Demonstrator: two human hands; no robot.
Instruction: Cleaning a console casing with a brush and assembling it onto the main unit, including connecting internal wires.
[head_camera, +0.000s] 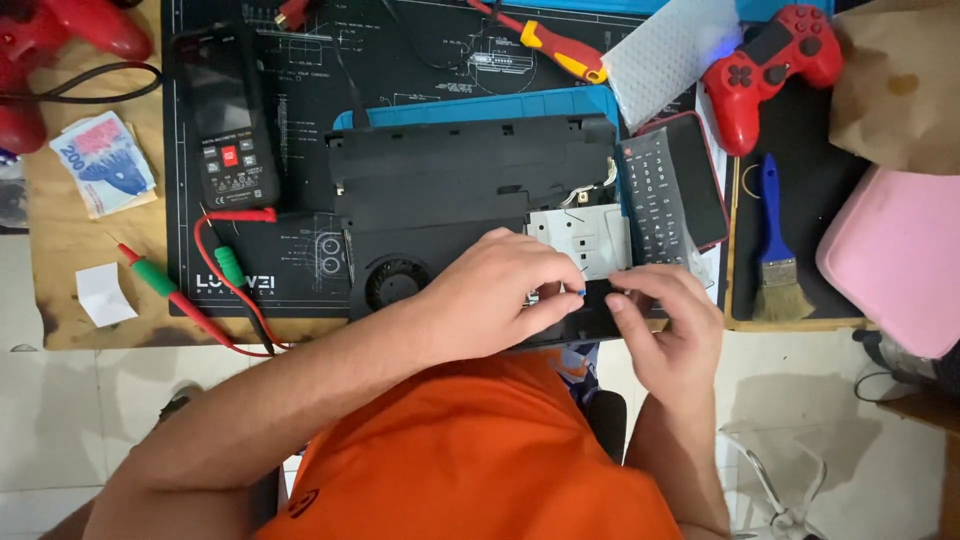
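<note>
At the near edge of the black work mat (300, 90), an opened black game console (450, 190) lies flat, its long axis running left to right, fan (393, 283) near-left. Left hand (500, 295) pinches a small blue-tipped part over the metal drive plate (585, 238), fingers narrow. Right hand (668, 330) braces the console's near-right edge, fingers curled, probably to steady it. A remote (655, 200) lies just right.

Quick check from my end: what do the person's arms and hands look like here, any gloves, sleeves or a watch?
Both are bare: no gloves, watch, rings or wrist strap show on the left hand or the right hand. The forearms are uncovered up to the frame edge, so no sleeves show. The person wears an orange shirt with a small dark round mark near its lower left.
</note>
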